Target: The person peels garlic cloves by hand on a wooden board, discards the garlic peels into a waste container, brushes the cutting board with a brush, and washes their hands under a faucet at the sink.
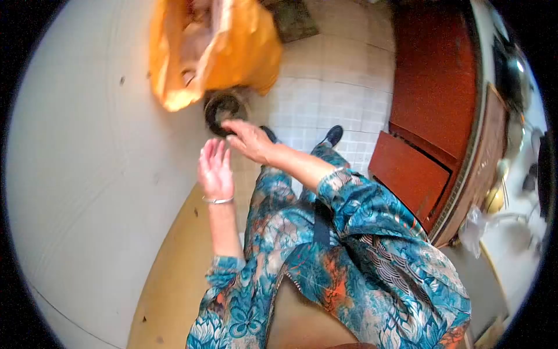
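Observation:
My left hand [216, 170] is raised with its palm up and its fingers stretched out; a silvery bangle circles that wrist. Just beside it, my right hand [249, 139] reaches across with fingers extended, and nothing shows in either hand. Beyond my fingertips stands a dark round container [223, 109], blurred, its contents unclear. Over it hangs or stands an orange-yellow plastic bag [244, 49], its mouth open and some pale and dark contents inside that I cannot make out.
A pale wall [87, 145] runs along the left, with a yellowish lower band. Red cabinet doors [433, 81] line the right, one lower red panel [410, 174] jutting out. A counter at far right holds a clear plastic bag [474, 230]. The floor [331, 99] is light tile.

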Demonstrator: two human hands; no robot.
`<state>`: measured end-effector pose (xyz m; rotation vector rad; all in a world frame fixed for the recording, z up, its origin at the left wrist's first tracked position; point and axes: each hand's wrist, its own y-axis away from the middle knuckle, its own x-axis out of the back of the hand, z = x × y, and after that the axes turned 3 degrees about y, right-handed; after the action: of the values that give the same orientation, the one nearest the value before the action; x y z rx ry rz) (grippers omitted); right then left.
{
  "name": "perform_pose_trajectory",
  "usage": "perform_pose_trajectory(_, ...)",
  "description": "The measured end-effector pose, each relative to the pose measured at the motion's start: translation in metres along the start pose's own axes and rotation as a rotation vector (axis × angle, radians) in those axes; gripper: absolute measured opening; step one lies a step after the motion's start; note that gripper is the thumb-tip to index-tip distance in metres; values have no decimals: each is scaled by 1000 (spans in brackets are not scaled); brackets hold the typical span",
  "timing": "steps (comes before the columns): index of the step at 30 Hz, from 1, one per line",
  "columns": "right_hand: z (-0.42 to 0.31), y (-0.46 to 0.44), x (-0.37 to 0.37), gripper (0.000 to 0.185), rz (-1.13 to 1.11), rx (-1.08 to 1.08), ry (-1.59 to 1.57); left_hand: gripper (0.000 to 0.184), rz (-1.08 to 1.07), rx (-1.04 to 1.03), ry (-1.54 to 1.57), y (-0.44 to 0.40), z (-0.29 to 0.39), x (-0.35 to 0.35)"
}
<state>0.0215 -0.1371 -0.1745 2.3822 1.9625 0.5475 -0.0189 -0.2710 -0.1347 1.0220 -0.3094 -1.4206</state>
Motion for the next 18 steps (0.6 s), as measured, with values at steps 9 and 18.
perform_pose_trajectory(9, 59, 121, 34, 25, 241, -451, -111, 35, -195, 236, -184, 7, -54, 32)
perform_pose_trajectory(18, 72, 91, 75, 26, 514, -298, 193, 28, -616, 464, -229, -55, -117, -50)
